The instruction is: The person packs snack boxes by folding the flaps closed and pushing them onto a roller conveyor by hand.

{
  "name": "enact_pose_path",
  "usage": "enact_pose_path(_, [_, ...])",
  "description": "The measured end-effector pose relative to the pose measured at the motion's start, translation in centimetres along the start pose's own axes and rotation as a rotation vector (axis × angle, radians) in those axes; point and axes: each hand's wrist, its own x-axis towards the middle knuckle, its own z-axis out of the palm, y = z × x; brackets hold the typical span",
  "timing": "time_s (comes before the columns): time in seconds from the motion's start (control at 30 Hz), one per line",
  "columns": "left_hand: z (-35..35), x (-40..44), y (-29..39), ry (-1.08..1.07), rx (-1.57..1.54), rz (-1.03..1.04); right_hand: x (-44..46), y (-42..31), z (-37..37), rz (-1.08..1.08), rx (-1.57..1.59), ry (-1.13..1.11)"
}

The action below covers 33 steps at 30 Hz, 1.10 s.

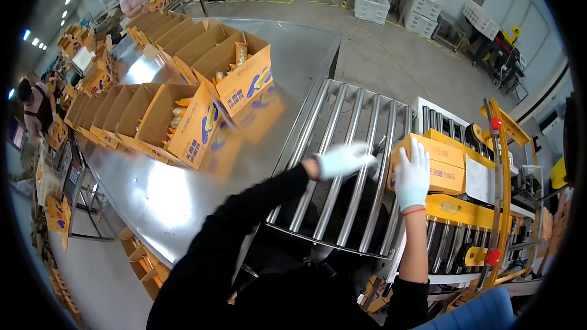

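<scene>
My right hand [412,174], in a white glove, lies flat with its fingers stretched against the left end of a closed yellow carton [445,174]. That carton sits at the entry of the yellow-framed machine [502,189], between its side guides. Over the roller conveyor [333,208] is my left hand [345,160], also gloved; it is smeared by motion and its fingers are hard to make out. Left of the rollers, open cartons with wrapped items stand in two rows on the metal table, the nearest being one carton [192,127] and another [241,79].
The steel table [299,43] borders the rollers on the left. White crates [372,6] stand on the floor behind. Two people [136,1] work at the far left among more cartons. An open carton [143,263] is below the table's front edge.
</scene>
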Motion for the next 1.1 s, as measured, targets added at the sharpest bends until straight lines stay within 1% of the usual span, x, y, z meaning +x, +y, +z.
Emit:
enact_pose_path(0.03, [-3.8,-2.4,1.2,0.289,0.088,0.052,-0.4,0.7,-0.2,0.020,0.011,0.031])
enact_pose_path(0.07, [-7.6,-4.0,-0.8,0.657,0.446,0.255,-0.4,1.5,-0.2,0.026,0.020,0.038])
enact_pose_path(0.1, [-12.9,-6.0,-0.4,0.694,0.504,-0.047,-0.5,2.3,-0.3,0.064,0.024,0.031])
enact_pose_path(0.13, [-17.0,-7.9,-0.9,0.831,0.873,-0.172,-0.7,2.9,-0.3,0.103,0.026,0.023])
enact_pose_path(0.17, [-21.0,-9.8,-1.4,0.958,1.215,-0.352,-0.8,3.4,-0.1,0.099,0.001,0.098])
enact_pose_path(0.2, [-24.5,-11.7,-6.7,1.126,1.646,-0.141,-0.8,3.0,-0.7,0.105,0.001,0.105])
enact_pose_path(0.27, [-26.8,-14.0,-8.8,0.644,1.387,-0.508,-0.2,1.7,-2.6,0.096,0.144,-0.131])
enact_pose_path(0.3, [-26.6,-13.5,-7.8,0.459,1.384,-0.459,-1.4,0.8,-0.8,0.038,0.455,-0.030])
enact_pose_path(0.33, [-25.7,-12.4,-6.2,0.264,1.378,-0.407,-2.2,-1.3,0.2,-0.018,0.820,0.007])
enact_pose_path(0.37, [-23.4,-10.9,-4.3,0.299,1.337,-0.421,-2.9,-3.8,-0.6,-0.095,0.828,-0.042])
enact_pose_path(0.4, [-20.6,-9.4,-1.9,0.334,1.288,-0.440,-2.5,-6.5,-2.4,-0.184,0.757,-0.131])
enact_pose_path(0.43, [-17.8,-8.3,1.3,0.338,1.190,-0.407,-2.7,-8.5,-3.8,-0.308,0.748,-0.084])
enact_pose_path(0.47, [-16.1,-7.7,3.4,0.339,1.091,-0.374,-2.7,-10.2,-4.6,-0.356,0.792,-0.063])
enact_pose_path(0.5, [-16.0,-7.4,2.5,0.412,1.007,-0.010,-2.4,-11.4,-6.3,-0.370,0.829,-0.053])
enact_pose_path(0.53, [-15.6,-7.1,1.6,0.472,0.894,0.350,-2.1,-11.8,-6.6,-0.396,0.801,-0.028])
enact_pose_path(0.57, [-15.3,-8.1,6.6,0.479,0.400,0.126,-1.9,-12.1,-7.7,-0.332,0.795,0.039])
enact_pose_path(0.6, [-15.7,-7.2,5.3,0.648,0.397,0.105,-1.7,-12.1,-8.6,-0.266,0.784,0.114])
enact_pose_path(0.63, [-16.2,-6.8,4.2,0.710,0.461,0.086,-1.9,-11.9,-7.8,-0.206,0.713,0.146])
enact_pose_path(0.67, [-16.7,-6.5,3.2,0.776,0.528,0.067,-2.0,-12.0,-6.6,-0.105,0.708,0.148])
enact_pose_path(0.7, [-16.9,-6.0,1.7,0.607,0.284,-0.019,-2.0,-11.4,-4.7,-0.131,0.612,0.095])
enact_pose_path(0.73, [-16.2,-5.4,-0.1,0.359,-0.080,-0.008,-1.9,-10.6,-3.4,-0.159,0.516,0.042])
enact_pose_path(0.77, [-15.1,-5.3,0.6,0.179,0.212,0.020,-1.9,-10.1,-3.5,-0.204,0.510,0.038])
enact_pose_path(0.8, [-14.0,-4.7,1.7,-0.004,0.499,0.047,-1.8,-9.1,-3.2,-0.191,0.504,0.043])
enact_pose_path(0.83, [-13.4,-3.8,2.5,-0.013,0.496,0.054,-1.8,-8.0,-2.9,-0.237,0.637,0.029])
enact_pose_path(0.87, [-12.6,-3.1,3.2,0.038,0.695,0.156,-1.9,-7.4,-2.7,-0.283,0.770,0.009])
enact_pose_path(0.9, [-11.6,-2.4,3.5,0.096,0.887,0.255,-1.4,-7.2,-3.7,-0.149,0.936,0.039])
enact_pose_path(0.93, [-10.4,-0.3,1.3,0.226,1.046,0.426,-0.7,-6.4,-5.2,-0.030,0.986,-0.132])
enact_pose_path(1.0, [-8.5,1.4,0.2,0.210,1.187,0.461,1.4,-6.7,-6.4,-0.082,0.597,0.117])
enact_pose_path(1.07, [-6.9,1.9,0.7,0.490,0.915,0.225,3.8,-7.4,-6.9,-0.014,0.238,0.218])
enact_pose_path(1.1, [-6.8,1.9,0.5,0.633,0.744,0.179,4.4,-8.1,-6.2,0.105,0.220,0.187])
